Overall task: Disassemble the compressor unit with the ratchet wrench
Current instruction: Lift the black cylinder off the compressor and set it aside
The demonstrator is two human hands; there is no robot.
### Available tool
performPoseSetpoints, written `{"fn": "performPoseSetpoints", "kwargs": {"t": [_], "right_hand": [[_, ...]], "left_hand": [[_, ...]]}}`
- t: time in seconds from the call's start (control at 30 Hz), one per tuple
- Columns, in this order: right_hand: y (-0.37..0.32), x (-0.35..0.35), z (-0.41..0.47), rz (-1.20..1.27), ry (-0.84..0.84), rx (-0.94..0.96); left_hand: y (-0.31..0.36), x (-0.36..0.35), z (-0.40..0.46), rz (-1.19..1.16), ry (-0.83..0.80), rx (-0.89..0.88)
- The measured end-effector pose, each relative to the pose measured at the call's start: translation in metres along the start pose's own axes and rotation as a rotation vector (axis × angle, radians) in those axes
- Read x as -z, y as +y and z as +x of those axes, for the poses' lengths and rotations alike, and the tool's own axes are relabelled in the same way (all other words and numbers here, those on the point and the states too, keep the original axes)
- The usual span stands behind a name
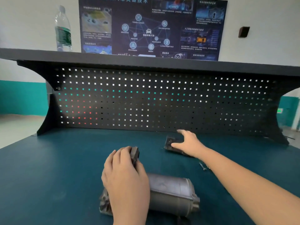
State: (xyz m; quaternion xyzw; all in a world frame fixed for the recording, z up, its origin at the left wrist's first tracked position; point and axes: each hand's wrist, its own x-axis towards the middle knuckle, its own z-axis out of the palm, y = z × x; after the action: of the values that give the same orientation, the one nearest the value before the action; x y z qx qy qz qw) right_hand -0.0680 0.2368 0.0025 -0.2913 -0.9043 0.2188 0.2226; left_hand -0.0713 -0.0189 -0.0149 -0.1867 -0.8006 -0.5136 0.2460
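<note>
A grey metal compressor unit point(172, 194) lies on its side on the blue-green bench top point(65, 168), near the front edge. My left hand point(125, 174) is above its left end and grips a small dark block-shaped part point(134, 154) between curled fingers. Further back, my right hand point(189, 144) reaches out with spread fingers over a dark flat part point(169, 143) lying on the bench, touching its right side. A thin metal tool point(203, 166) shows just under my right forearm, mostly hidden.
A black pegboard back panel point(162, 101) rises behind the bench, with a dark shelf point(146, 61) on top. A plastic water bottle point(63, 30) stands on the shelf at the left. A dark poster point(151, 26) hangs on the wall.
</note>
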Motion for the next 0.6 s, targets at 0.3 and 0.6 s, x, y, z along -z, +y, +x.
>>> {"fn": "performPoseSetpoints", "kwargs": {"t": [0.3,0.6], "right_hand": [[-0.02,0.006,-0.167,0.305,-0.253,0.104],[-0.007,-0.006,-0.18,0.347,-0.268,0.212]], "left_hand": [[-0.006,-0.002,0.001,-0.069,-0.034,-0.122],[-0.022,0.011,0.009,-0.136,-0.111,-0.148]]}}
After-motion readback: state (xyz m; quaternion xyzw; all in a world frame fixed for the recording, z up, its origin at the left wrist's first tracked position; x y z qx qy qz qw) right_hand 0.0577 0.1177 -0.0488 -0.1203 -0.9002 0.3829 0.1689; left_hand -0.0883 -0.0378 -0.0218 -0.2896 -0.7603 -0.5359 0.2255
